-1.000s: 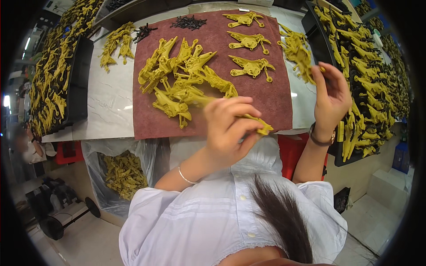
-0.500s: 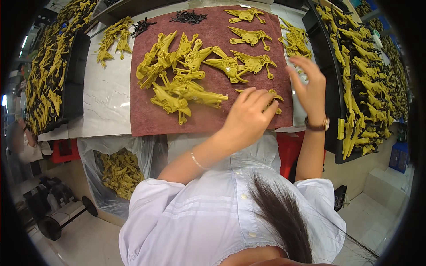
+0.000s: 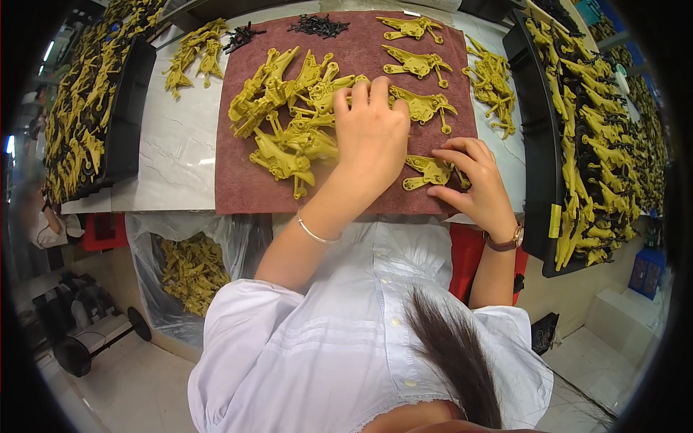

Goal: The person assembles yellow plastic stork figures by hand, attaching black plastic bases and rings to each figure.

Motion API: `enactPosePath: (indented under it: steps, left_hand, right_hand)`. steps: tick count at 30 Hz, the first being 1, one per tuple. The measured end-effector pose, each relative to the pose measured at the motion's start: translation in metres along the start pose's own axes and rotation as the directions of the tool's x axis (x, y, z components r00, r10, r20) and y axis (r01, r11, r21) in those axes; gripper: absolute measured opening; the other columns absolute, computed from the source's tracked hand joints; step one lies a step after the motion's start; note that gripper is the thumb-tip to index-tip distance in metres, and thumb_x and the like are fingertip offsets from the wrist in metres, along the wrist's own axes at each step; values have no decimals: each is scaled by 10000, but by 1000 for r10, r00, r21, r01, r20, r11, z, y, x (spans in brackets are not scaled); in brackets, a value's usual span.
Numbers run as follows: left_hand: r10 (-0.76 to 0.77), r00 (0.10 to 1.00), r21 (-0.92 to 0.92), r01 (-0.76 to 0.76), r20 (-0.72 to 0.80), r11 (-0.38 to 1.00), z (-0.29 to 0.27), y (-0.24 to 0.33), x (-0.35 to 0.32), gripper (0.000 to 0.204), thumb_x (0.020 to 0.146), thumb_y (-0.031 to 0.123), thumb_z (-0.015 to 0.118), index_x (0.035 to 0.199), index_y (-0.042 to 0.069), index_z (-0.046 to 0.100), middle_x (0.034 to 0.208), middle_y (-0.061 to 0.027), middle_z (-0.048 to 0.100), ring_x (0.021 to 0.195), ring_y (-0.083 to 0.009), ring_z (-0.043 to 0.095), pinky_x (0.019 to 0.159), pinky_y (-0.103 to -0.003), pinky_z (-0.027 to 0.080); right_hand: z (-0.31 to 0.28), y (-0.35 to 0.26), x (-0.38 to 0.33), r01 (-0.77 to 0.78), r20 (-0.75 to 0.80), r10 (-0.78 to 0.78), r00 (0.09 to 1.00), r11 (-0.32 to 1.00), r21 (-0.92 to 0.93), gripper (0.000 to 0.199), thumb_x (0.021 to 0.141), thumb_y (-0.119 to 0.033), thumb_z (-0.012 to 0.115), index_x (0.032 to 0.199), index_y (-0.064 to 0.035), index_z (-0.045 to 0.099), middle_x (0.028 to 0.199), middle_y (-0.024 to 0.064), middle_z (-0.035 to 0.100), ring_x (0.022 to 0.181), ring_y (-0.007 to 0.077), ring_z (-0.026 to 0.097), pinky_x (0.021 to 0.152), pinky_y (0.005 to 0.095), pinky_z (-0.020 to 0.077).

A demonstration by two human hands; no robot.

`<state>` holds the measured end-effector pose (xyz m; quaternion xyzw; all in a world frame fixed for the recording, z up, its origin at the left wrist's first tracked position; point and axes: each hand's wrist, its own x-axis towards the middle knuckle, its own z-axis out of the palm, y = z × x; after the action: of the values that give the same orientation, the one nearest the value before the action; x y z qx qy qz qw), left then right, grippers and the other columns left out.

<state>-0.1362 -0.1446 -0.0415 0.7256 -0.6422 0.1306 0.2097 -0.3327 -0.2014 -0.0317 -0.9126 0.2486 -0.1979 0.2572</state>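
My left hand point(image 3: 372, 133) reaches over the middle of the reddish-brown cloth, fingers curled down onto a yellow plastic part that it mostly hides. Nearer the front edge, my right hand point(image 3: 476, 177) has its thumb and fingers around the right end of another yellow plastic part point(image 3: 429, 172) lying on the cloth. Beyond it, similar parts lie in a column: one yellow part point(image 3: 424, 107) just right of my left hand, a second part point(image 3: 417, 63) farther back, and a third part point(image 3: 411, 28) at the far edge. A heap of yellow parts point(image 3: 289, 148) lies left of my left hand.
The cloth point(image 3: 238, 191) covers a white marbled table point(image 3: 173, 155). Small black pieces point(image 3: 317, 26) lie at its back. Black trays, left point(image 3: 130, 115) and right point(image 3: 534, 130), hold many yellow parts. A lined bin point(image 3: 191, 274) of yellow parts stands below the front edge.
My left hand has moved left and away from me, off the nearest part and onto one beside the heap. My right hand has come down toward me to that nearest part.
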Motion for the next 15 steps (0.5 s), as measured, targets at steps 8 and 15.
enactPosePath:
  steps: [8,15]
  left_hand:
    - [-34,979,-471,-65,-199,880,-33,14,-14,112,746,102,682,839,59,635,1142,-102,587,1119,-271,532,999,-469,318]
    - [-54,967,-688,-137,-249,713,-54,4,-40,145,750,85,713,863,96,624,1205,-83,591,1213,-299,524,1035,-472,266]
  right_hand:
    - [19,-25,16,-57,-247,283,927,755,653,203,904,-49,642,1081,49,655,1148,135,626,1030,164,614,872,287,509]
    - [14,-42,19,135,-234,46,971,702,699,131,889,1,632,1007,56,652,1164,194,624,1054,212,616,888,323,511]
